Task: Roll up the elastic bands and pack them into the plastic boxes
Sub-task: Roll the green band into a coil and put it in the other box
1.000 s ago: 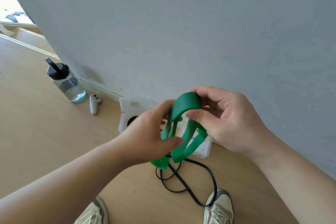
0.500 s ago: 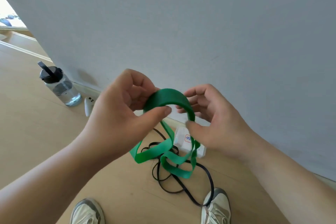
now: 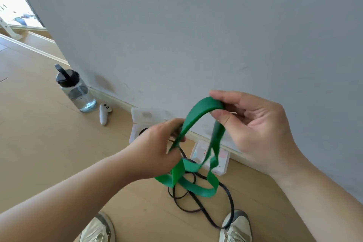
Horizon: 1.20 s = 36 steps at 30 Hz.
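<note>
The right hand (image 3: 255, 124) pinches the green elastic band (image 3: 196, 116) high so that its loops hang free; the left hand (image 3: 157, 149) has its grip closed on one strand, probably to start rolling.

Left hand (image 3: 157, 144) and right hand (image 3: 255, 129) further apart, green band (image 3: 196, 116) arch apparently wider.

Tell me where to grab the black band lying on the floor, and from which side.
Take the black band at its long outer loop beside the right shoe, coming straight down from above with a pinch grip. That strand lies flat and alone, while its coils to the left overlap each other and sit below the hanging green band.
</note>
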Motion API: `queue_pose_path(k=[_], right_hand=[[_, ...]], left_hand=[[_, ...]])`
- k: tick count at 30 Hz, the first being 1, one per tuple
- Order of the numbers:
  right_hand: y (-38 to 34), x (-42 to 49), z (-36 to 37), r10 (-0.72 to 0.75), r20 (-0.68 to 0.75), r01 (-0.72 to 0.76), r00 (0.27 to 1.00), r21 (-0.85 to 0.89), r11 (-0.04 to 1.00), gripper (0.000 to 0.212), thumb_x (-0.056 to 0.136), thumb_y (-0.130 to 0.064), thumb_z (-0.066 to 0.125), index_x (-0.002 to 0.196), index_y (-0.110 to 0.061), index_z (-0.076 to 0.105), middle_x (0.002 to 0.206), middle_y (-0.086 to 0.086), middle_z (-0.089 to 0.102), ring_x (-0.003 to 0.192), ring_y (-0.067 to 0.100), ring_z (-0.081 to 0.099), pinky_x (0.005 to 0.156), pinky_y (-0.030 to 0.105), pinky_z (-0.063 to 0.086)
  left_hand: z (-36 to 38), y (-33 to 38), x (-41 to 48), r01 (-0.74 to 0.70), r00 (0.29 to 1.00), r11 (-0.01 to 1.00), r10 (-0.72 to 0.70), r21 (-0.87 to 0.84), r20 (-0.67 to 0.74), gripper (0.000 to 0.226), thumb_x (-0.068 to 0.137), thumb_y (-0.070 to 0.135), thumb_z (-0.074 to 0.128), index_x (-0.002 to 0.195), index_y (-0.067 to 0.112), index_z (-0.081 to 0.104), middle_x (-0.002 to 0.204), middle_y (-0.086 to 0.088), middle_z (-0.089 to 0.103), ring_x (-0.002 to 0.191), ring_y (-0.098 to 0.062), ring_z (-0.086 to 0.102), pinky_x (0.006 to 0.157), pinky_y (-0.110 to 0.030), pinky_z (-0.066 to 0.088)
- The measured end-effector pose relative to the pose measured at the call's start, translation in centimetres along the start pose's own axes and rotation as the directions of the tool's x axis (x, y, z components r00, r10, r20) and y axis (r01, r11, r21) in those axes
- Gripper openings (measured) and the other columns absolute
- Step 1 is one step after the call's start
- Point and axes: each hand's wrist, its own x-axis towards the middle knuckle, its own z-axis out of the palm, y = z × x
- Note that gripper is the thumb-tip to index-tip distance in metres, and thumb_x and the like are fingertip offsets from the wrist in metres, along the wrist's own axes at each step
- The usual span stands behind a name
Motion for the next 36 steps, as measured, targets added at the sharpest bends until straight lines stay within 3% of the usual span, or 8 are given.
queue_pose_path(k=[4,8,10,13,19,23,32,36], right_hand=[[1.6,0.6,-1.9,0.127,0.006,-0.122,0.992,-0.239,0.963,0.032,0.097,-0.008,0.068,0.096,-0.039,0.075,0.093,-0.02,0.076,0.088,0.001,0.07,0.078,0.013,0.053],[2.8,0.7,-2.7,0.395,0.167,-0.318,0.904,-0.356,0.879,0.028,0.097,-0.013,0.067,0.101,-0.041,0.066,0.103,-0.026,0.073,0.108,-0.001,0.065,0.104,0.035,0.049],[2.4,0.2,-1.9,0.374,0.237,-0.298,0.897,-0.302,0.906,0.034,0.093,-0.013,0.072,0.11,-0.041,0.064,0.117,-0.025,0.07,0.123,-0.006,0.058,0.117,0.037,0.041],[1.2,-0.4,-0.1,0.241,0.298,-0.21,0.923,-0.134,0.969,0.035,0.087,-0.013,0.08,0.109,-0.036,0.065,0.128,-0.022,0.068,0.129,-0.007,0.055,0.119,0.032,0.039],[1.0,-0.3,1.0,0.159,0.27,-0.126,0.95,-0.136,0.983,0.033,0.085,-0.01,0.082,0.1,-0.034,0.065,0.104,-0.019,0.075,0.109,-0.003,0.069,0.102,0.024,0.053],[0.8,-0.2,0.9,0.115,0.197,-0.092,0.974,-0.125,0.988,0.027,0.088,-0.006,0.078,0.095,-0.031,0.071,0.094,-0.013,0.078,0.093,0.006,0.075,0.082,0.019,0.058],[2.7,1.0,-1.6,0.23,-0.001,-0.222,0.973,-0.264,0.939,0.021,0.092,-0.008,0.073,0.087,-0.028,0.074,0.086,-0.014,0.075,0.072,-0.001,0.067,0.068,0.006,0.048],[3.9,1.5,-2.8,0.376,-0.006,-0.354,0.927,-0.348,0.868,0.016,0.095,-0.013,0.071,0.089,-0.028,0.068,0.089,-0.005,0.074,0.089,0.013,0.07,0.082,0.03,0.057]], left_hand=[[-2.3,-0.1,-0.1,0.032,0.989,0.972,-0.065,-0.234,-0.135,0.036,0.084,0.018,0.071,0.114,0.037,0.064,0.1,0.005,0.074,0.097,-0.022,0.074,0.092,-0.051,0.059],[-3.4,1.9,-0.5,-0.026,0.97,0.86,-0.102,-0.51,-0.221,0.049,0.073,0.022,0.093,0.114,0.026,0.066,0.102,-0.001,0.079,0.096,-0.022,0.078,0.091,-0.048,0.061],[-2.8,2.6,-0.7,-0.035,0.963,0.877,-0.099,-0.48,-0.252,0.041,0.073,0.021,0.092,0.105,0.024,0.067,0.1,0.003,0.08,0.094,-0.018,0.078,0.092,-0.044,0.061],[-1.7,2.9,-0.7,-0.069,0.975,0.898,-0.032,-0.434,-0.222,0.034,0.078,0.023,0.089,0.099,0.026,0.062,0.099,0.001,0.08,0.092,-0.027,0.077,0.087,-0.056,0.06],[-1.6,2.6,-0.4,-0.11,0.977,0.876,0.009,-0.469,-0.212,0.037,0.079,0.019,0.084,0.097,0.019,0.052,0.103,-0.001,0.079,0.091,-0.031,0.076,0.084,-0.06,0.059],[-1.6,1.4,0.2,-0.023,0.988,0.946,-0.028,-0.324,-0.153,0.046,0.074,0.02,0.088,0.101,0.031,0.053,0.097,0.005,0.07,0.085,-0.024,0.07,0.079,-0.053,0.06],[-0.8,-0.3,0.7,0.131,0.991,0.991,-0.131,0.017,0.017,0.038,0.077,0.016,0.073,0.094,0.032,0.043,0.087,0.003,0.055,0.074,-0.018,0.048,0.077,-0.047,0.054],[-0.9,0.3,0.8,0.061,0.987,0.99,-0.078,-0.125,-0.137,0.032,0.083,0.015,0.074,0.103,0.033,0.057,0.093,0.011,0.07,0.083,-0.012,0.066,0.082,-0.04,0.059]])
